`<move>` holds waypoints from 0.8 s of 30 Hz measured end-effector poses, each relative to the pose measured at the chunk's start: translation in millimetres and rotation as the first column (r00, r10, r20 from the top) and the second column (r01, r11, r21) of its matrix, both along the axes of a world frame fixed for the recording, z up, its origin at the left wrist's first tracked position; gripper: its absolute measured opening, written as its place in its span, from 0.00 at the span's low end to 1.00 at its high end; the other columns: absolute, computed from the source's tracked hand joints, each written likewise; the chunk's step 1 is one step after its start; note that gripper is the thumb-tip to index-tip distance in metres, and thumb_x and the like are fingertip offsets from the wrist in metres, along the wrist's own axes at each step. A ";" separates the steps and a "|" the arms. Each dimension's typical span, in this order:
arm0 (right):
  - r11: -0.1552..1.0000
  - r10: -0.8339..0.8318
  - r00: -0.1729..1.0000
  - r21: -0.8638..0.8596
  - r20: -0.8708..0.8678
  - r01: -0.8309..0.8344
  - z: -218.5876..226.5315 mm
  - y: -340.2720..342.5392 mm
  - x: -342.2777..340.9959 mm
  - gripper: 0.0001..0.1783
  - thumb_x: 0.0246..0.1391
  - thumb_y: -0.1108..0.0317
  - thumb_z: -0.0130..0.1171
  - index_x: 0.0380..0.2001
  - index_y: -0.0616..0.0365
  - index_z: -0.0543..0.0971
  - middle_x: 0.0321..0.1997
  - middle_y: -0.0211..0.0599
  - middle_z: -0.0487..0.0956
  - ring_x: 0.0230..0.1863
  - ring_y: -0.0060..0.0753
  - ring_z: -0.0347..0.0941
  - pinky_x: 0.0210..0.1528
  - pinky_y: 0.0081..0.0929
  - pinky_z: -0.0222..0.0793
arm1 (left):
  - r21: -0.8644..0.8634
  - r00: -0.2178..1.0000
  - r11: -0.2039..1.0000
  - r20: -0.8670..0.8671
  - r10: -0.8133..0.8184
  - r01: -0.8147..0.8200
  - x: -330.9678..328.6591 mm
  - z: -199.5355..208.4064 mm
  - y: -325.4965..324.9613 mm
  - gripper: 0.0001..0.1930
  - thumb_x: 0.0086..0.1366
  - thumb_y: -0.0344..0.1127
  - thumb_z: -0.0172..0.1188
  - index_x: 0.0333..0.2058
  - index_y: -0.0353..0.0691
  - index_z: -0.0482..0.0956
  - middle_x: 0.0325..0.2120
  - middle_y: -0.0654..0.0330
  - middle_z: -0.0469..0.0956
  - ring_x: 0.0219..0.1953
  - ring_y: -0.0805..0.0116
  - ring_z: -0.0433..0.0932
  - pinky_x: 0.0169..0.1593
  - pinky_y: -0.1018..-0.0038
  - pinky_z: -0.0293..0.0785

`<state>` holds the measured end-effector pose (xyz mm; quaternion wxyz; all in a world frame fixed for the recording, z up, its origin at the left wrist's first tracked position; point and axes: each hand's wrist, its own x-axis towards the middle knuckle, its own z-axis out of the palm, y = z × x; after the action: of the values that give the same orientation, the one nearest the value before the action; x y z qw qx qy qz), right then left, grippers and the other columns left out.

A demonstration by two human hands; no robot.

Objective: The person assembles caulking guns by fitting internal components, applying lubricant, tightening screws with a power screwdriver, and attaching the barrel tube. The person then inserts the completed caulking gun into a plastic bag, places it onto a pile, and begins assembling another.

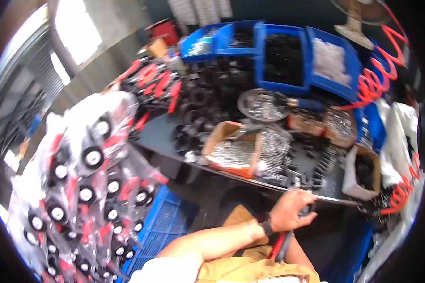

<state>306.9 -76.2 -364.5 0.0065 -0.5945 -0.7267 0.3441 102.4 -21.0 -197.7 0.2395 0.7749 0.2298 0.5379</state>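
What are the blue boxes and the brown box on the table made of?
The blue bins look like moulded plastic: smooth, evenly coloured, slightly shiny walls. The brown box looks like cardboard: dull tan sides with folded flaps. The picture is blurry, so neither is certain.

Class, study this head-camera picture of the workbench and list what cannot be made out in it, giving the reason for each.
- Head view: what the hand grips; the fingers cover all but a red and black part.
- Head view: the person's other hand is out of the picture.
- Head view: small metal parts in the cardboard box are blurred.
- Head view: contents of the blue bins are dark and too small.
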 end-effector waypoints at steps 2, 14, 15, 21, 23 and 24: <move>0.997 -0.072 0.997 -0.040 0.008 0.072 -3.2 18.1 -22.7 0.23 0.54 0.55 0.61 0.50 0.54 0.80 0.49 0.54 0.82 0.56 0.54 0.77 0.57 0.44 0.73 | -0.033 0.997 0.998 -0.053 0.058 -0.060 -6.4 12.9 -4.2 0.28 0.51 0.33 0.75 0.51 0.40 0.76 0.43 0.53 0.81 0.46 0.52 0.80 0.51 0.61 0.76; 0.512 -0.167 0.985 0.857 0.032 0.059 304.8 191.8 15.9 0.08 0.58 0.69 0.56 0.37 0.63 0.78 0.34 0.55 0.81 0.40 0.61 0.78 0.44 0.47 0.75 | 0.026 1.000 1.000 0.001 0.015 -0.015 -5.5 10.1 -2.7 0.34 0.49 0.26 0.76 0.52 0.44 0.67 0.46 0.51 0.81 0.45 0.53 0.81 0.48 0.62 0.78; 0.568 -0.256 0.946 0.823 0.198 -0.018 298.7 231.0 23.0 0.10 0.55 0.71 0.57 0.40 0.62 0.79 0.40 0.52 0.83 0.47 0.52 0.81 0.53 0.43 0.76 | 0.025 1.000 1.000 -0.016 -0.008 0.009 -5.2 10.9 -2.6 0.35 0.49 0.26 0.77 0.53 0.44 0.66 0.47 0.50 0.81 0.45 0.52 0.81 0.49 0.61 0.78; 0.853 -0.121 0.786 0.468 0.606 -0.229 273.1 293.3 16.0 0.14 0.52 0.74 0.62 0.42 0.61 0.86 0.49 0.53 0.83 0.52 0.50 0.81 0.54 0.42 0.79 | 0.096 0.998 0.994 0.008 -0.059 0.058 -48.8 34.2 45.3 0.35 0.58 0.44 0.73 0.61 0.46 0.65 0.61 0.45 0.67 0.64 0.45 0.67 0.65 0.54 0.61; 0.836 -0.145 0.777 0.495 0.613 -0.235 261.7 293.7 36.2 0.13 0.53 0.74 0.60 0.42 0.61 0.86 0.49 0.53 0.83 0.52 0.50 0.82 0.53 0.42 0.79 | 0.283 0.978 0.945 -0.075 0.195 -0.166 -31.8 116.4 109.4 0.21 0.57 0.36 0.71 0.49 0.43 0.78 0.53 0.49 0.71 0.55 0.47 0.71 0.60 0.56 0.65; 0.852 -0.144 0.783 0.479 0.605 -0.213 265.2 291.1 37.0 0.13 0.54 0.74 0.58 0.42 0.61 0.86 0.49 0.53 0.83 0.52 0.51 0.82 0.53 0.42 0.79 | 0.372 0.976 0.906 -0.001 0.217 -0.201 -14.8 149.3 152.4 0.12 0.58 0.32 0.67 0.42 0.42 0.81 0.48 0.51 0.74 0.52 0.48 0.72 0.56 0.57 0.67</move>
<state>344.0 214.9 -99.3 -0.0781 -0.6350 -0.7642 -0.0813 87.7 131.4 -48.5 0.0252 0.7883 0.2111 0.5774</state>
